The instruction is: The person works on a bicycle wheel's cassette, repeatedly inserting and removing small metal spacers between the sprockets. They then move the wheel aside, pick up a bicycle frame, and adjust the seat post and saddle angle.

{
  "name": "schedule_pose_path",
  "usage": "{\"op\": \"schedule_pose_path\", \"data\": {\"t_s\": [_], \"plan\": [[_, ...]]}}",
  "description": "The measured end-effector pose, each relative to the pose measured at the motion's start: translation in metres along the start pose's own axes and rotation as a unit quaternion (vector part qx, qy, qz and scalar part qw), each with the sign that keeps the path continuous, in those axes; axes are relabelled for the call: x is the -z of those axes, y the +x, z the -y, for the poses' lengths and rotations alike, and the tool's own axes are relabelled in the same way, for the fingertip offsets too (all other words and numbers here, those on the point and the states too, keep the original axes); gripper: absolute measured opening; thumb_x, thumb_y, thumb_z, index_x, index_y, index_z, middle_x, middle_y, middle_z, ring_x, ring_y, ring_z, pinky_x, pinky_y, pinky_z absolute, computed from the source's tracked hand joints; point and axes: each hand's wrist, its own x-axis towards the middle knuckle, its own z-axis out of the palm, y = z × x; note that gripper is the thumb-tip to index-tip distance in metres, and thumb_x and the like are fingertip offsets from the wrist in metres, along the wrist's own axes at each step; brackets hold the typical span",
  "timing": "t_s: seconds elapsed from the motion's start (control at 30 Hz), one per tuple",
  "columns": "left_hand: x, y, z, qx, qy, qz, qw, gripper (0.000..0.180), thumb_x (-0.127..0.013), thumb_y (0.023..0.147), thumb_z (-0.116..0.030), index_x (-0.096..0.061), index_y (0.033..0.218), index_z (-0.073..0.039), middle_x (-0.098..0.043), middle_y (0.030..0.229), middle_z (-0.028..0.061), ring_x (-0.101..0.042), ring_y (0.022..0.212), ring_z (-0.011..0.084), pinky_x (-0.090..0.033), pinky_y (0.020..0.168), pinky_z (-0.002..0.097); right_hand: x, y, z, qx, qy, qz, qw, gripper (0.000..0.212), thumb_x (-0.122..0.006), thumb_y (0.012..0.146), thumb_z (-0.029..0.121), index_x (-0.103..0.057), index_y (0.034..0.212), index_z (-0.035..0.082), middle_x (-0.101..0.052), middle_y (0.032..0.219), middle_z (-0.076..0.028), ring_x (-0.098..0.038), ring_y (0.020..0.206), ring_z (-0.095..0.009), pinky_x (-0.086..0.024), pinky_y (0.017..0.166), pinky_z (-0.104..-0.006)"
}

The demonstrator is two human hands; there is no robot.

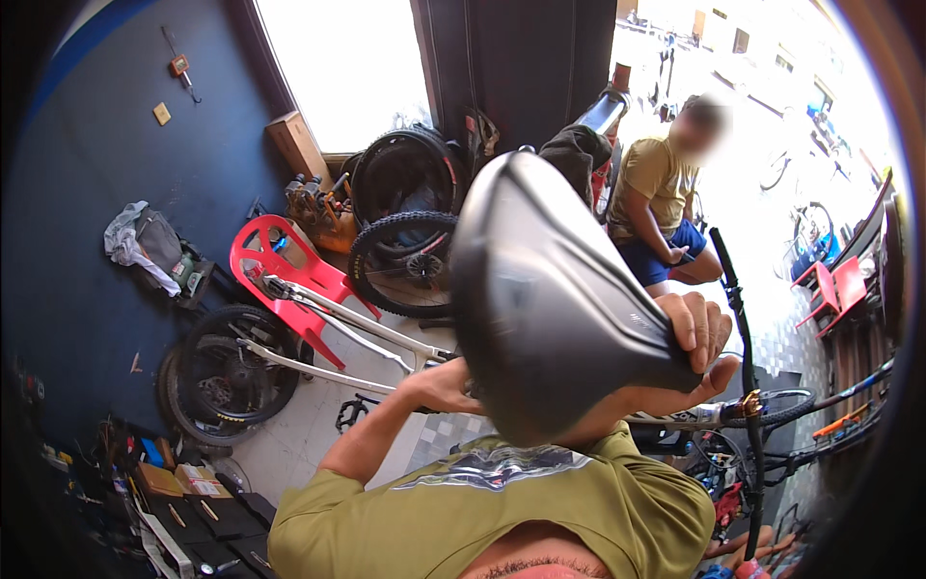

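Observation:
A black bicycle saddle point(559, 299) is held up close in front of me, tilted, with its wide end to the left and its nose to the lower right. Round the nose wraps my right hand point(699, 333), fingers over the top and thumb at the lower side. At the wide end, my left hand point(444, 386) is closed against the underside; its fingertips are hidden behind the saddle. Beyond both hands stretches a white bicycle frame point(371, 338), its rear end without a wheel. Black handlebars point(741, 318) stand at its right end.
A red plastic chair point(256, 241) is behind the frame, near several wheels point(405, 261). Loose wheels point(227, 372) lean at the left wall. Boxes and tools point(193, 482) fill the lower left. Another person point(651, 198) sits at the back right, near a red chair point(834, 289).

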Motion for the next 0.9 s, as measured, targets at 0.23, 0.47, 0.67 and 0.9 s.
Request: {"op": "schedule_pose_path", "data": {"t_s": [0.23,0.47,0.67,0.9], "plan": [[0.072,0.09,0.024,0.026,0.026,-0.087,0.996,0.035,-0.08,0.089,-0.026,-0.059,0.103,-0.003,-0.061,0.09,0.005,-0.054,0.081,0.0123,-0.046,0.072,0.0312,0.014,0.022,-0.01,-0.019,-0.042,0.005,0.999,0.045,-0.06,0.1,0.045,-0.047,0.072,0.011,-0.05,0.07,-0.002,-0.056,0.071,-0.014,-0.052,0.071,-0.0328],[0.081,0.213,-0.001,-0.077,-0.054,-0.442,0.892,0.031,-0.076,0.093,-0.027,-0.057,0.103,-0.004,-0.056,0.087,0.0029,-0.049,0.078,0.0105,-0.043,0.069,0.0297,0.022,0.05,0.007,-0.025,-0.077,0.012,0.997,0.045,-0.061,0.099,0.046,-0.049,0.074,0.01,-0.05,0.07,-0.003,-0.055,0.07,-0.015,-0.051,0.068,-0.0319],[0.067,0.256,0.005,-0.084,-0.038,-0.528,0.844,0.029,-0.072,0.098,-0.028,-0.055,0.103,-0.005,-0.052,0.084,0.001,-0.046,0.075,0.009,-0.041,0.066,0.0283,0.031,0.065,0.034,-0.008,-0.096,0.015,0.995,0.04,-0.059,0.1,0.039,-0.046,0.074,0.011,-0.049,0.071,-0.002,-0.055,0.069,-0.013,-0.051,0.067,-0.0305],[0.048,0.246,0.005,-0.07,-0.027,-0.555,0.829,0.027,-0.067,0.102,-0.029,-0.053,0.102,-0.006,-0.047,0.081,-0.0012,-0.041,0.072,0.0072,-0.038,0.063,0.0267,0.035,0.075,0.05,0.02,-0.122,0.018,0.992,0.036,-0.06,0.097,0.03,-0.042,0.071,0.013,-0.048,0.072,-0.001,-0.054,0.068,-0.012,-0.05,0.067,-0.0282]]}}
